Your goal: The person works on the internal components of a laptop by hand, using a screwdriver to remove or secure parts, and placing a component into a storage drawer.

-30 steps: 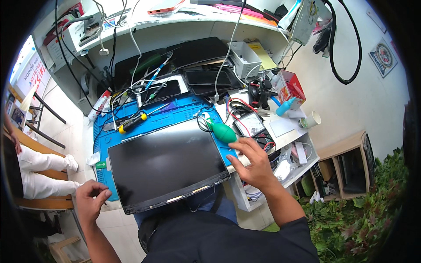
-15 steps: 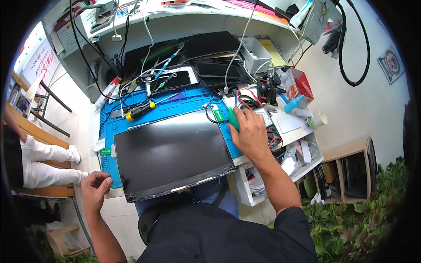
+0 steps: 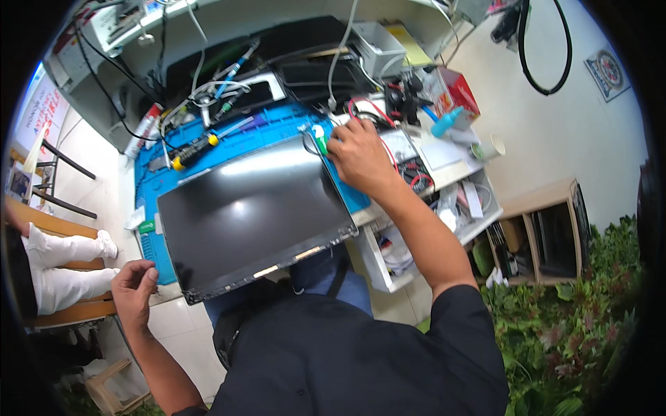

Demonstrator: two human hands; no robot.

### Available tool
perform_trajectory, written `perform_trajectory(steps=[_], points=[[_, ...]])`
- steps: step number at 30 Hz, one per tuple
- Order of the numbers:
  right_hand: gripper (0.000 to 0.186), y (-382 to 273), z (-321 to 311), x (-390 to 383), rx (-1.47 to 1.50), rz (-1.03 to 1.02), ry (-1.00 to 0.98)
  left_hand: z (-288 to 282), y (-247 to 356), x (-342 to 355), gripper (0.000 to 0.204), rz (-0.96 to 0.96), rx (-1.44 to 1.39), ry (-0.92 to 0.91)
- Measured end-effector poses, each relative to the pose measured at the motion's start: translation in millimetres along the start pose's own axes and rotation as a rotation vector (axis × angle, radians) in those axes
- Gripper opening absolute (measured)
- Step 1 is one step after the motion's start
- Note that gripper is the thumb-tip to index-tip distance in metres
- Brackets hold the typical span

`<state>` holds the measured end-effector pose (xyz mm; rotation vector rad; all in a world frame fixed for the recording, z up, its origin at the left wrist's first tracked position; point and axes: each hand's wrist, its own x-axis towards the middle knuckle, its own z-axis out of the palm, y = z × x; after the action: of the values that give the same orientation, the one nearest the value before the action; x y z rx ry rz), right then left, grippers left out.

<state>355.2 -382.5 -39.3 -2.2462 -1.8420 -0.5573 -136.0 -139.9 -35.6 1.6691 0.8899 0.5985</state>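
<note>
A dark, flat display panel (image 3: 257, 215) lies tilted across the blue mat (image 3: 149, 184), its near edge overhanging my lap. My right hand (image 3: 362, 158) is at the panel's far right corner, its fingers curled down and together. Whatever is under those fingers is hidden. A green-and-white tag (image 3: 321, 141) with a black loop shows beside the fingertips. Off the panel's near left corner, my left hand (image 3: 135, 290) hangs with thumb and fingers drawn together; anything between them is too small to make out. A yellow-and-black screwdriver (image 3: 198, 151) rests behind the panel.
Cables, a white frame (image 3: 267, 87) and dark panels crowd the back of the bench. To the right are a white bin (image 3: 378, 50), a red box (image 3: 458, 93), a light-blue bottle (image 3: 446, 123), a cup (image 3: 491, 148) and an open drawer (image 3: 388, 270). A person in white trousers (image 3: 66, 260) sits left.
The whole view has shifted, so the bench sits higher and further left. My right hand has closed over the green object seen earlier, which is now hidden. My left hand keeps its pose.
</note>
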Motion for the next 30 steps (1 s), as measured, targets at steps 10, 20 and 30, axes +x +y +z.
perform_trajectory(steps=[10,20,30], points=[[0.017,-13,0,11,-0.16,0.149,-0.081,-5,-16,-13,0.024,-0.018,0.005,0.011],[0.024,-55,-67,-30,0.471,0.148,0.102,24,-6,-42,0.02,-0.19,0.005,-0.026],[0.028,-78,-72,-116,0.96,0.472,-0.211,25,17,-51,0.019,0.065,0.232,-0.22]])
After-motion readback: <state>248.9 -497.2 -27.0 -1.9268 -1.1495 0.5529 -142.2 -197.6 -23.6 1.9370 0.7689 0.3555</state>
